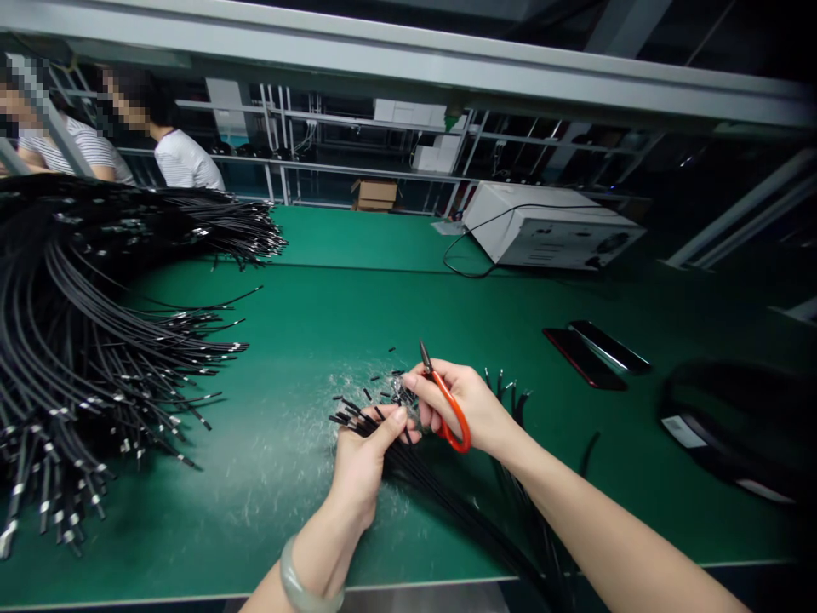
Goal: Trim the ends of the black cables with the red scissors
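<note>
My left hand [367, 455] is closed around a bundle of black cables [440, 489], whose cut ends fan out past the fingers at the upper left. The rest of the bundle runs down to the right, over the table's front edge. In my right hand [463, 400] is a pair of scissors [452, 409] with red handles, its dark blades pointing up and away. The right thumb and fingertips pinch near the cable ends, close to the left fingers; what they pinch is too small to make out. Short black offcuts and pale fibre strands lie around both hands.
A large heap of black cables [82, 340] with pale-tipped ends fills the left side of the green table [357, 306]. Two phones [597, 353] and a dark coil [728, 434] lie at right. A white machine [552, 226] with a cord stands behind. Two people sit at upper left.
</note>
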{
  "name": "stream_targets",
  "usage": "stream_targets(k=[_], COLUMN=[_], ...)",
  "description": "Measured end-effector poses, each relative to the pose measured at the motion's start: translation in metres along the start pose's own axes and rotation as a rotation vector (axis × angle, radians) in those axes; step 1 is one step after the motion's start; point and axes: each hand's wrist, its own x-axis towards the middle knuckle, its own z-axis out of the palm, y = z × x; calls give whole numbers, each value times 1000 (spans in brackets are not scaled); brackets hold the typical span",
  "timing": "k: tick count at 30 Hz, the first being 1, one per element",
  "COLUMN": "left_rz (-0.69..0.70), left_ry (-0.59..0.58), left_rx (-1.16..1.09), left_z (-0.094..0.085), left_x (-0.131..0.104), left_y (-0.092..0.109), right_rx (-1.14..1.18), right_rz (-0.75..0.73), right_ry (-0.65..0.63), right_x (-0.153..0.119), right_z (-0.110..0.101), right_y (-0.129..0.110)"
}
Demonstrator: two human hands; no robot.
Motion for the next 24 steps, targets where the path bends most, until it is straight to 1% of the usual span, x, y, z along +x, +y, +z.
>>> stream_targets(k=[2,4,6,10,15,18,20,24], left_rz=[32,56,38,-27,-25,-11,-10,5], left_ry=[-31,-57,-34,60,73,65,64,54], left_rx=[1,8,13,-9,-11,-7,-8,10], left_z=[1,1,0,-2,-2,-2,-2,0], left_x=[0,1,3,5,3,3,2,1], left_y=[0,-1,-2,-5,-5,-5,-4,0], right_rx=[63,79,44,-47,-79,-157,-324,-939], right_rz=[28,32,35,55,26,-16,-84,-375], right_ry=[-68,-122,-139,-173,-203,-207,-160,92], right_x=[1,2,3,3,3,3,3,-3], right_z=[1,2,1,-7,-14,-13,-10,-1], right_y=[1,1,1,-2,-7,-7,-7,-8])
